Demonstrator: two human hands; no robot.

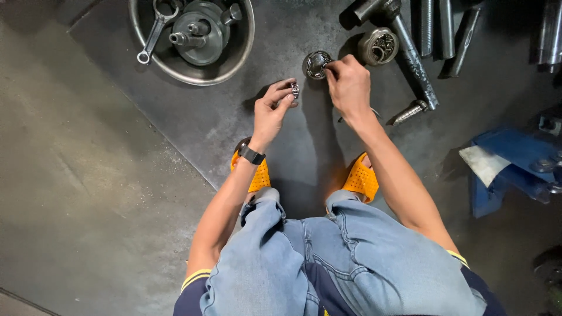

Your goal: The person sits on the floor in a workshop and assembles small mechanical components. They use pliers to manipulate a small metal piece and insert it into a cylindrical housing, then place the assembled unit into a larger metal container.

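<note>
Two small metal parts sit at upper centre: a round bearing (317,64) on the dark mat (222,123), pinched at its edge by the right hand (349,86), and a small ring (295,89) clamped in the left hand's (270,111) fingertips (detail too fine to read). Shafts (417,64) run off the top right.

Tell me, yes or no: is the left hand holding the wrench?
No: the left hand pinches a small metal ring, while the wrench lies in the round metal pan.

Black wristwatch (252,155); light jeans (328,257); orange slippers (361,177)
</note>
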